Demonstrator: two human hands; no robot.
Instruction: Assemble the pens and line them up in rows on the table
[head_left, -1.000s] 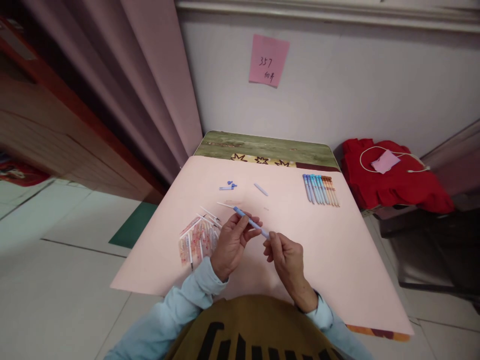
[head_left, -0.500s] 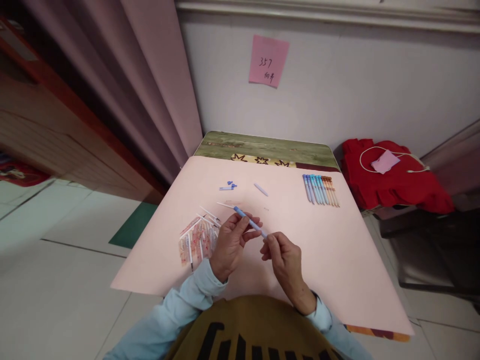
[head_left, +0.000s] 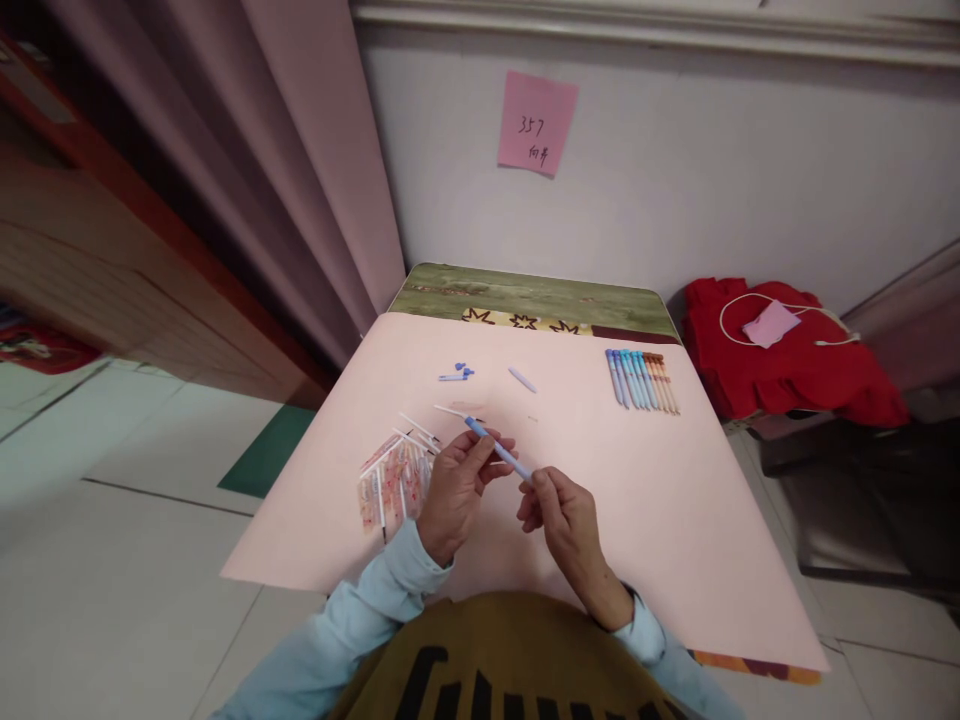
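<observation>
My left hand [head_left: 459, 488] pinches a blue pen [head_left: 507, 457] near its darker blue upper end. At the pen's lower right end, my right hand [head_left: 561, 510] grips it between thumb and fingers. The pen slants down to the right above the pink sheet. Beyond my left hand lies a thin white refill [head_left: 450, 410]. To the left is a pile of clear-and-red wrappers with white refills [head_left: 396, 478]. Small blue pen parts [head_left: 456, 374] and a light blue pen barrel [head_left: 522, 379] rest farther back on the sheet.
A row of blue, turquoise and brown pens [head_left: 641, 380] lies at the back right of the pink sheet [head_left: 675, 520]. Behind is a green wood-patterned strip [head_left: 525, 288]. A red cloth [head_left: 795, 375] with a white cable is to the right. A pink note [head_left: 538, 123] hangs on the wall.
Both hands have shifted very slightly with the pen. The grip stays the same, and the things on the sheet look unmoved.
</observation>
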